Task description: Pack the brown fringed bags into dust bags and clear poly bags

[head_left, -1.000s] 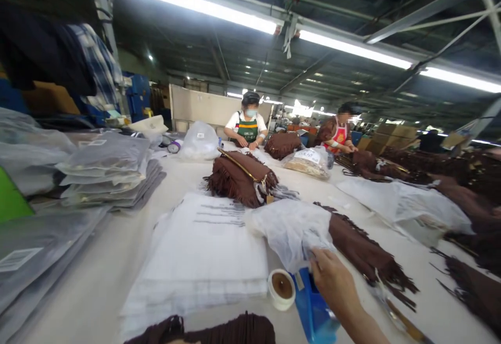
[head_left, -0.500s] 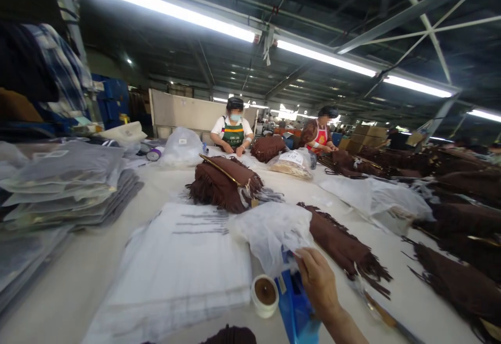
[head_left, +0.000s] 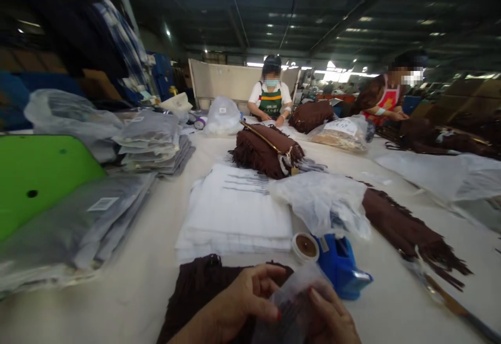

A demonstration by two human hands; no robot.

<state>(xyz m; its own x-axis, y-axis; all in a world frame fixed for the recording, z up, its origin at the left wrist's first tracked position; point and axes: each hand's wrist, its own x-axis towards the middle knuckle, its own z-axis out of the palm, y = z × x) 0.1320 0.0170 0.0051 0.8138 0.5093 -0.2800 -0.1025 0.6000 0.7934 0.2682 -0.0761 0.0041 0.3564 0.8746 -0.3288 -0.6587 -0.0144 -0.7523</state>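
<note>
A small frosted plastic bag [head_left: 299, 286] is held up between my two hands at the bottom of the view. My right hand [head_left: 332, 312] pinches its right side. On its left edge, the curled fingers and thumb of my left hand [head_left: 238, 299] grip it. Beneath both hands lies a folded dark brown fringed scarf [head_left: 191, 292], partly covered by my forearm. A blue tape dispenser [head_left: 340, 268] stands just beyond my right hand, beside a round white tub [head_left: 305, 247] with brown contents. Loose translucent bags [head_left: 321, 195] lie over the dispenser's far end.
White folded cloths [head_left: 238, 213] are stacked ahead. Behind them sits a bundle of brown scarves [head_left: 266, 148]. Another brown scarf [head_left: 410, 224] lies at right. Bagged grey items [head_left: 148, 135] and a green board [head_left: 43, 177] occupy the left. Two people work across the table.
My right hand has drawn back from the loose bags by the dispenser with a small bag. My left hand has come into view, and the camera has turned left and down.
</note>
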